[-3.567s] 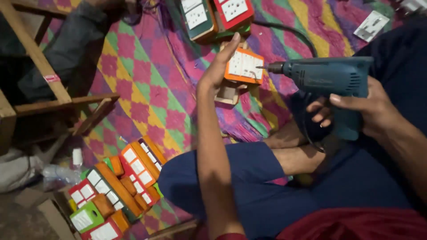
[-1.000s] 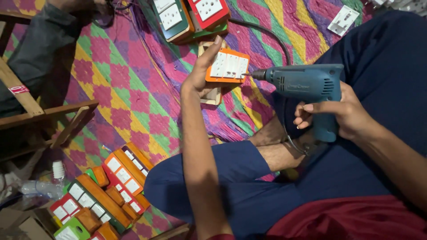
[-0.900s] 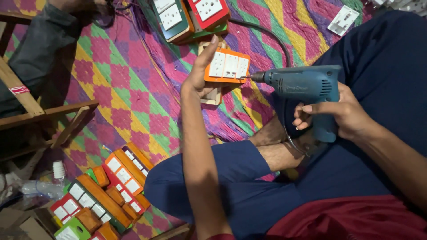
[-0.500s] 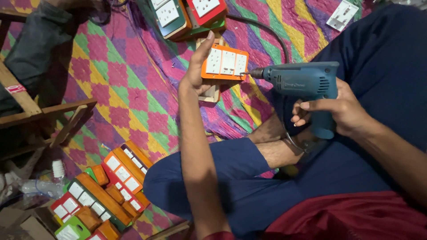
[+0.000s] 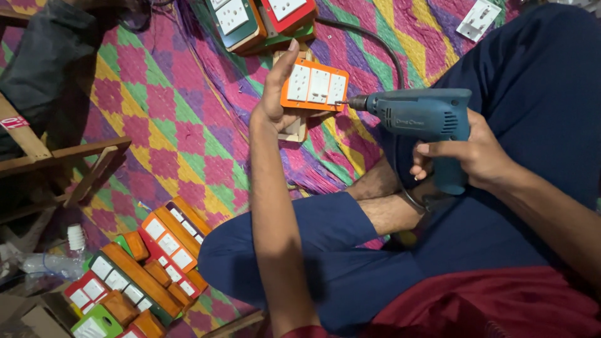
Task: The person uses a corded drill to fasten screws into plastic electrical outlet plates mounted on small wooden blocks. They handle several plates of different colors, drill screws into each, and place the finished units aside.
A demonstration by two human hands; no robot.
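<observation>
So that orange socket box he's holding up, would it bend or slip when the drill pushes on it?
The orange socket box looks like a stiff wooden case with hard white plates, so it probably won't bend. It may twist or slide: the left hand grips one end only, while the drill presses the opposite edge. It's likely light, being held in the air one-handed.

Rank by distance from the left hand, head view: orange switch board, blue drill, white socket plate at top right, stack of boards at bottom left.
1. orange switch board: held in the left hand.
2. blue drill: just right, bit at the board's edge.
3. white socket plate and stack of boards: both far, too close to call.
</observation>
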